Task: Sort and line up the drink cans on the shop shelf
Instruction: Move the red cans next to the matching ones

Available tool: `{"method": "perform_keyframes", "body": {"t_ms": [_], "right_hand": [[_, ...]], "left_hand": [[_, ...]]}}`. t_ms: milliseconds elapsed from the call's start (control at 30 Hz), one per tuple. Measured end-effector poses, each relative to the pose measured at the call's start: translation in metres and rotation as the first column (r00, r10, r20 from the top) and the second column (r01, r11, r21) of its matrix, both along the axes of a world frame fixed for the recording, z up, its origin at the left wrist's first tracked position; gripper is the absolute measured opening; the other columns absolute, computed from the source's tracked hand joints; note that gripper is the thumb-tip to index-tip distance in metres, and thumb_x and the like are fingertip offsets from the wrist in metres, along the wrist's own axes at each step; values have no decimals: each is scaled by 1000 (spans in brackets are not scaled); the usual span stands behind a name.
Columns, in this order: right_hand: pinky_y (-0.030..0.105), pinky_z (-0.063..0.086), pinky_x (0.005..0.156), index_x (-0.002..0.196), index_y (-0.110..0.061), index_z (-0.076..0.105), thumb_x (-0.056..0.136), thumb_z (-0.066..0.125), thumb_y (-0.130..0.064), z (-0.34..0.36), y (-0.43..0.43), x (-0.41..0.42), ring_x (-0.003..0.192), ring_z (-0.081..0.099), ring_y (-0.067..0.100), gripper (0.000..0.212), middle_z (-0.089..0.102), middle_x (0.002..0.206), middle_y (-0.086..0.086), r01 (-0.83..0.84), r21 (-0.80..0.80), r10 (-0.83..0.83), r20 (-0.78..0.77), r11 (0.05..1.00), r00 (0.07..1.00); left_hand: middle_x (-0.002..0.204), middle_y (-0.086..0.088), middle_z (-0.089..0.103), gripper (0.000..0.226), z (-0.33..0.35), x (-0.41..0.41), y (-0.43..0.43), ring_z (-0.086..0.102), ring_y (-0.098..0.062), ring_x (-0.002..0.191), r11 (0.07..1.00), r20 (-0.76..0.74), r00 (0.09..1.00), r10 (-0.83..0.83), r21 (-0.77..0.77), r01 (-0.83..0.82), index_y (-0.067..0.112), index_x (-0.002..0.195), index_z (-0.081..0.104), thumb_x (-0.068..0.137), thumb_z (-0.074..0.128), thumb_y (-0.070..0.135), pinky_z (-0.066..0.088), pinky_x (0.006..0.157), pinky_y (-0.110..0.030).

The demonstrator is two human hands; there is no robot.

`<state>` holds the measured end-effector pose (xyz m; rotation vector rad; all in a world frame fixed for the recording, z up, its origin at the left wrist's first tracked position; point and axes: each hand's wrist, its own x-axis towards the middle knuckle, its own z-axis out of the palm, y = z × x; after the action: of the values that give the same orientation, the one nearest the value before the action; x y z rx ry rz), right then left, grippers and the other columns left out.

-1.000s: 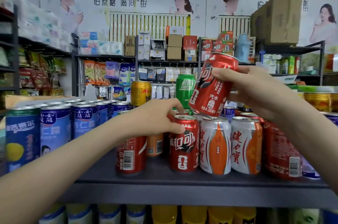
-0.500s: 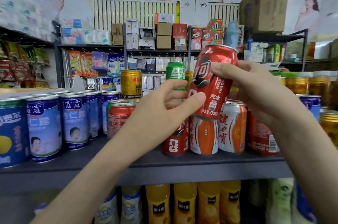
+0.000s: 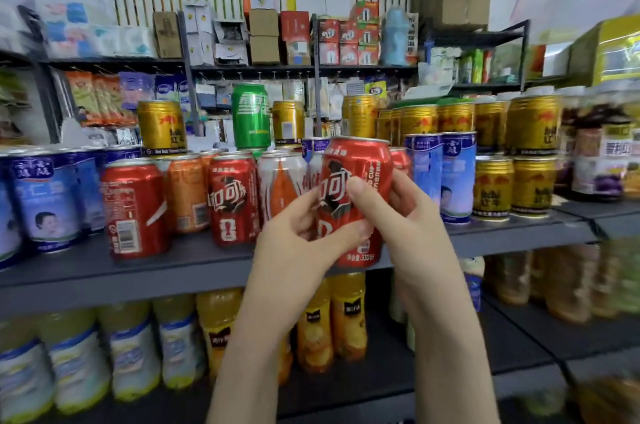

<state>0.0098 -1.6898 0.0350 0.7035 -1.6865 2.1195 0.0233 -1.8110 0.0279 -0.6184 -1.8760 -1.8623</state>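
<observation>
Red can (image 3: 360, 163), centre frame — "330" near its base. Left hand (image 3: 294, 243) and right hand (image 3: 408, 215) both curl round it, thumbs in front.

L hand (image 3: 301, 240) & R hand (image 3: 405, 215) are both bare, w/ slim fingers (image 3: 360, 195) & short plain nails. Both arms (image 3: 249, 337) are bare too, as far as they show.

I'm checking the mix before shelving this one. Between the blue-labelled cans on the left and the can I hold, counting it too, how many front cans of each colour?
Red: 3 (barcode-side can, cola can, held can)
Orange can: 1
White-and-orange can: 1
Total: 5
</observation>
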Motion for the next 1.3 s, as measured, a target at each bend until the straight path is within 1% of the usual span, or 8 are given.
{"method": "perform_keyframes", "body": {"t_ms": [133,233,333,500,633,900,1100,1300], "right_hand": [[38,53,91,120,-24,61,77,75,-36,-18,32,-7,103,66,12,47,71,108,-4,-13,53,11,46,999,999],[41,52,93,121,-23,60,72,78,-40,-23,60,-9,104,65,12,55,70,109,-5,-10,75,7,45,997,999],[41,54,90,115,-22,62,78,73,-32,-24,82,-9,99,67,13,40,71,105,-3,-43,81,39,58,996,998],[38,56,84,115,-24,61,68,80,-42,-29,102,-15,96,68,14,54,71,104,-2,-44,96,35,96,994,995],[35,57,79,109,-19,62,70,77,-33,-29,108,-19,90,70,15,44,72,99,-1,9,40,-13,112,999,994],[36,58,77,105,-20,64,73,76,-27,-30,119,-28,87,71,14,35,73,95,-2,57,7,-57,133,998,990],[35,58,75,100,-29,61,63,79,-35,-30,117,-35,85,70,10,41,72,94,-9,98,31,-102,162,995,982],[31,57,70,101,-28,62,60,76,-35,-22,117,-33,84,71,8,44,73,91,-12,64,3,-64,154,998,986]], "left_hand": [[62,42,58,42,-16,7,42,54,26,68,995,-3,996,92,27,-92,45,80,50,74,76,13,41,56,1],[75,36,65,37,-21,7,70,60,19,79,991,-12,992,128,39,-128,43,85,57,74,76,13,45,62,-3],[88,28,70,33,-24,6,91,65,9,87,988,12,989,149,38,-149,41,93,62,74,77,19,49,67,-10],[83,38,64,35,-27,2,113,61,15,86,957,-2,958,286,-57,-286,49,92,55,70,78,33,48,66,-7],[83,44,59,34,-26,-3,121,58,18,87,928,-50,945,322,-180,-325,56,87,50,70,76,41,47,68,-7],[105,39,51,49,-23,-16,105,48,21,105,892,-100,967,235,-372,-255,51,124,42,85,65,33,40,80,2],[119,18,47,41,-24,-36,89,48,3,109,639,-368,722,586,-337,-691,37,133,48,97,48,19,38,87,-5],[140,-7,34,54,4,-52,66,27,-20,130,320,-450,501,740,-420,-849,28,145,32,94,52,31,30,103,-32]]}}
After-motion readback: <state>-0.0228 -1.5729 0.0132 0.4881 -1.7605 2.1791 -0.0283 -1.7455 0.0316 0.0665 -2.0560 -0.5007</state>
